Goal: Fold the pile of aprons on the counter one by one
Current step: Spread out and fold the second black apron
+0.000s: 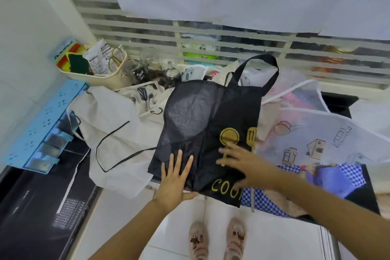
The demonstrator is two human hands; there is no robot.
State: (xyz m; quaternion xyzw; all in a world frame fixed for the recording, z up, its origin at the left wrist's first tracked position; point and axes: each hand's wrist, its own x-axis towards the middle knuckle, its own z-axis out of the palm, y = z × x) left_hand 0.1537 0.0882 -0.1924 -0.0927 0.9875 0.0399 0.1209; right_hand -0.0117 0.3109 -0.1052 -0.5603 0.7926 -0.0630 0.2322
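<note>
Lying atop a heap of pale printed fabric aprons (pixel 114 131) on the dark counter (pixel 337 102), directly ahead: a thin black fabric apron with gold print (pixel 202 120). Running lengthwise away from the body, pointing its black neck loop (pixel 263 63) windowward, hem overhanging the near edge. Pressing its near end with left hand (pixel 176 177) and blurred right hand (pixel 242 164) equally close, side by side, flat, fingers straight, gripping nothing.

The black apron (pixel 202 129) under my left hand (pixel 176 177) is thin matt cloth, half sheer in places, with flat gold print. The cream apron (pixel 114 112) beside it is matt cloth; the glass jars (pixel 149 59) behind are clear and glossy, the blue rack (pixel 42 124) smooth plastic
</note>
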